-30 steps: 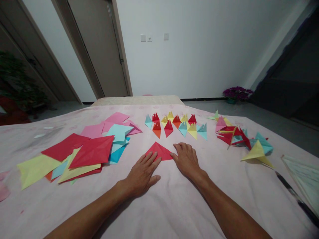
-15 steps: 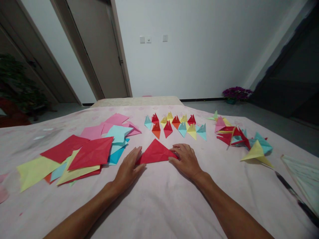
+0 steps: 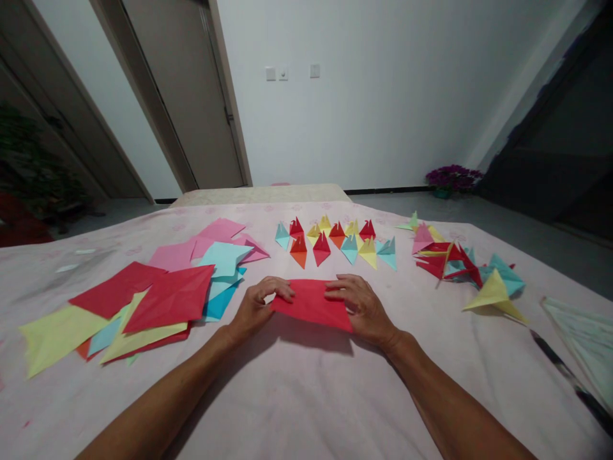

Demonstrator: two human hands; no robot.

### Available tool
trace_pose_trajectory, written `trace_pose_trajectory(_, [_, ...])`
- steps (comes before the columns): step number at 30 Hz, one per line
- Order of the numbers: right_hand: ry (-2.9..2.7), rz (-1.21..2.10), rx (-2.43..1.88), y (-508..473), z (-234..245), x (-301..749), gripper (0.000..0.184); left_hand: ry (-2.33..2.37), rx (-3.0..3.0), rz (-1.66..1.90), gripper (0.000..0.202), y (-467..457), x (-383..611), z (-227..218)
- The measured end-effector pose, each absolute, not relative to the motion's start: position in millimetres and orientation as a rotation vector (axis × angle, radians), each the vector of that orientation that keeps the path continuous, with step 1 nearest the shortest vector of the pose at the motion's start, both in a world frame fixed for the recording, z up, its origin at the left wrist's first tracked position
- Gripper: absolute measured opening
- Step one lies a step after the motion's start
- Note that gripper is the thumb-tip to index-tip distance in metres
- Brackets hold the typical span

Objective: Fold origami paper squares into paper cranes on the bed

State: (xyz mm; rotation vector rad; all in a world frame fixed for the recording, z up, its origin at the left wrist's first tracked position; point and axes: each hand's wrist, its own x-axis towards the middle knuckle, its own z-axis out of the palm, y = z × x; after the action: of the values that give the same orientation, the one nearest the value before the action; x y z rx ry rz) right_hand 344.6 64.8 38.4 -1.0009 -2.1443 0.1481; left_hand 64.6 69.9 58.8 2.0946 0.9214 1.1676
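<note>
A sheet of red paper (image 3: 313, 303) is held between my two hands, its near edge lifted off the tablecloth with a shadow beneath. My left hand (image 3: 261, 301) grips its left end, thumb below and fingers on top. At the right end, my right hand (image 3: 361, 306) has its fingers over the top and the thumb hidden behind the paper. Beyond the paper stand two rows of small folded paper cranes (image 3: 322, 249) in red, yellow, orange and light blue.
Loose coloured paper squares (image 3: 167, 299) lie in a spread pile on the left. Several larger folded paper pieces (image 3: 450, 262) are heaped at the right. Near them lie a black-handled knife-like tool (image 3: 565, 367) and a pale triangular item (image 3: 587, 345). A pink tablecloth (image 3: 306, 409) covers the table.
The red paper was a triangle lying flat with my hands at its corners; now it is opened to a four-sided shape and raised, with my fingers over it.
</note>
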Motion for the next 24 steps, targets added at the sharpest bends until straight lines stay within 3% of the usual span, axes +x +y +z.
trace_pose_trajectory(4, [-2.194, 0.021, -0.934, 62.7, 43.0, 345.4, 0.031, 0.844, 2.024, 1.118, 0.034, 73.2, 56.6, 49.0])
trace_pose_trajectory(9, [-2.343, -0.047, -0.885, 54.0, 43.8, 336.5, 0.031, 0.951, 2.191, 0.948, 0.015, 69.7, 47.6, 44.7])
trace_pose_trajectory(15, [-2.443, 0.005, -0.954, 55.3, 41.1, 331.9, 0.037, 0.928, 2.738, 0.660, 0.038, 52.6, 42.6, 44.8])
trace_pose_trajectory(24, [-2.420, 0.163, -1.069, 53.7, 39.2, 338.7, 0.045, 1.083, 2.691, 0.740, 0.025, 47.3, 47.0, 28.2])
